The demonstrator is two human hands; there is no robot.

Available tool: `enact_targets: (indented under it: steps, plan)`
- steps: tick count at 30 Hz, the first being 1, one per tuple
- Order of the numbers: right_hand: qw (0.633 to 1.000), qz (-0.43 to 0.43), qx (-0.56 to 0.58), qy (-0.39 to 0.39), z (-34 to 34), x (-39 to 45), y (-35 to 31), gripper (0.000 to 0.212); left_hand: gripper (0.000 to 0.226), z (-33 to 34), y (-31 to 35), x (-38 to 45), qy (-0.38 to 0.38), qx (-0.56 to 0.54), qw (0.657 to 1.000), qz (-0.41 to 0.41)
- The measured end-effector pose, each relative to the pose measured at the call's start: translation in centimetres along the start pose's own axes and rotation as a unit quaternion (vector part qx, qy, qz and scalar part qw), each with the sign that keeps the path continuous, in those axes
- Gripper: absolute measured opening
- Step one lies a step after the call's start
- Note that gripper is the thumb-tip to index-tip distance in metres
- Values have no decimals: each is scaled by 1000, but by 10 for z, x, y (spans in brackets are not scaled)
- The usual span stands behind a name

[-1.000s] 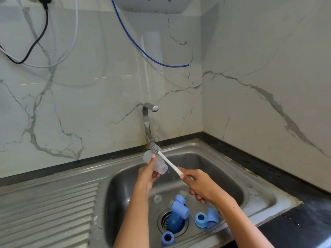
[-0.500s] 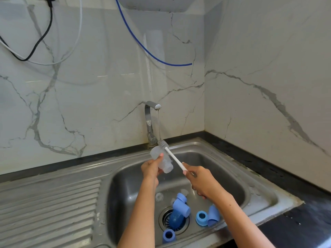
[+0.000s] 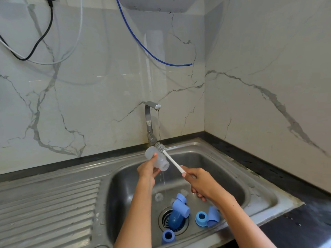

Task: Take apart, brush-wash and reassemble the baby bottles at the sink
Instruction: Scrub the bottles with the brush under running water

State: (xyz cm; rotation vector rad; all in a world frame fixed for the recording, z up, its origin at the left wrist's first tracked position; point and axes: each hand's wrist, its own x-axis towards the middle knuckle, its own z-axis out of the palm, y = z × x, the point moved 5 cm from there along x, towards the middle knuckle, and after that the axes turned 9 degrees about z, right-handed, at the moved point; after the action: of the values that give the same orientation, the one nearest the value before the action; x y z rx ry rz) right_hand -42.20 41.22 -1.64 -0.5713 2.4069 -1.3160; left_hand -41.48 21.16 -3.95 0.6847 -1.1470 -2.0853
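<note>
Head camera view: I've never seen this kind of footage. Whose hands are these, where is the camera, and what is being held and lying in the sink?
The camera sits on a person's head, looking down at their own bare hands over a steel sink. The left hand holds a clear baby bottle on its side. The right hand grips a white bottle brush, its bristles under the thin stream from the tap. Blue bottle parts lie around the drain.
</note>
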Motion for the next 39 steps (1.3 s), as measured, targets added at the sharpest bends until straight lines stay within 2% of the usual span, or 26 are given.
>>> enact_targets:
  steps: [8,14,20,23,29,32,36,39]
  plan:
    - [994,48,48,-82,-6,-8,8,37,57,-20,6,8,38,-94,995,-23]
    - [1000,12,28,3,-5,2,-1,41,43,9,-5,-3,-103,-28,993,-44]
    - [1000,-3,0,-1,3,2,-4,41,42,5,-8,4,-127,-56,989,-59]
    - [1000,-5,-24,-12,6,0,-4,40,50,5,-10,6,-100,-26,993,-59]
    - [999,22,-23,-39,-6,-13,8,38,75,-16,-1,27,13,-112,993,-31]
    - [999,25,-13,-38,-3,-16,7,38,66,-15,-3,26,-8,-100,994,-37]
    - [1000,11,-3,9,-1,-3,-2,42,42,5,-15,11,-109,-37,992,-58]
    - [1000,17,11,6,-3,-1,-3,42,44,8,-12,10,-103,-49,992,-48]
